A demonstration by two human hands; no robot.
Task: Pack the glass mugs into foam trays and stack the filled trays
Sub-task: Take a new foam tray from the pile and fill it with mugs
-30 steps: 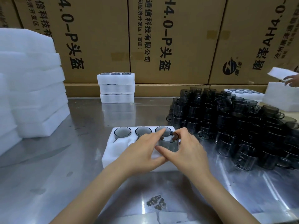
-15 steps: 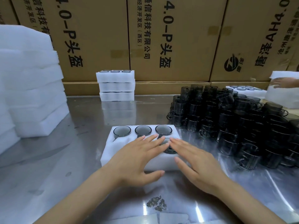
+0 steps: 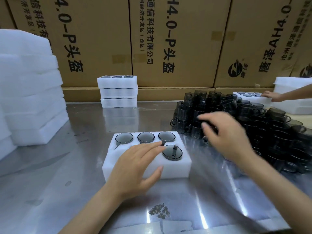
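- Foam tray (image 3: 175,168) at tabletop (image 3: 50,174) centre holds four glass mugs (image 3: 172,152).
- Left hand (image 3: 135,168) rests on it, grip spread flat.
- Right hand (image 3: 226,137), blurred, fingers loosely spread, hovers over the mug pile (image 3: 270,132) at 2 o'clock.
- Filled stack (image 3: 118,92) at 12 o'clock.

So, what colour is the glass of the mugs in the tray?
Smoky dark grey mugs, see-through; head view.
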